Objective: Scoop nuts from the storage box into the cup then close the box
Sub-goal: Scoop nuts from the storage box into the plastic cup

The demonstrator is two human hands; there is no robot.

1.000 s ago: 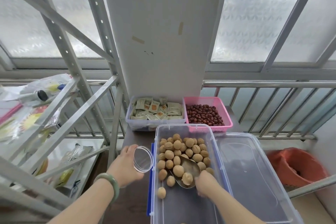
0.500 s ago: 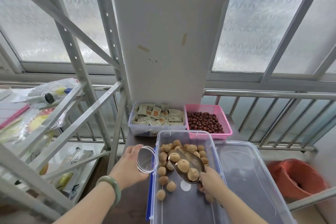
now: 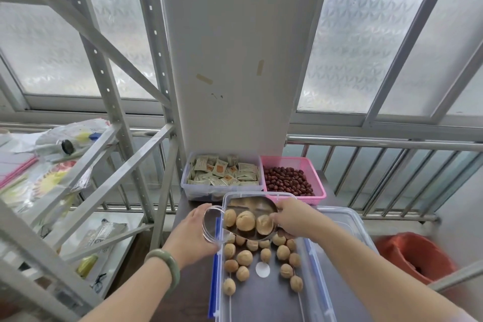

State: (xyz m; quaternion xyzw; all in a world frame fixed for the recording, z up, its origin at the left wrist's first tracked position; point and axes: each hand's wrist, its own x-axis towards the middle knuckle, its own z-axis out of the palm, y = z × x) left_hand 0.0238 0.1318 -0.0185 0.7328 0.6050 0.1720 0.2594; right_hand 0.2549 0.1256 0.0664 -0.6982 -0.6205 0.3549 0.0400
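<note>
A clear storage box with blue clips lies open in front of me, several round tan nuts loose on its floor. My right hand holds a metal scoop lifted above the box, three nuts resting in it. My left hand grips a clear plastic cup tilted on its side at the box's left edge, its mouth against the scoop. The box's clear lid lies to the right of the box.
Behind the box stand a clear tub of sachets and a pink basket of red dates. A metal shelf rack with bags fills the left. A railing runs behind, and an orange-lined bin sits at the right.
My right hand has lifted the scoop with nuts out of the box and swung it left to the cup's mouth. The cup has moved right to meet it.
</note>
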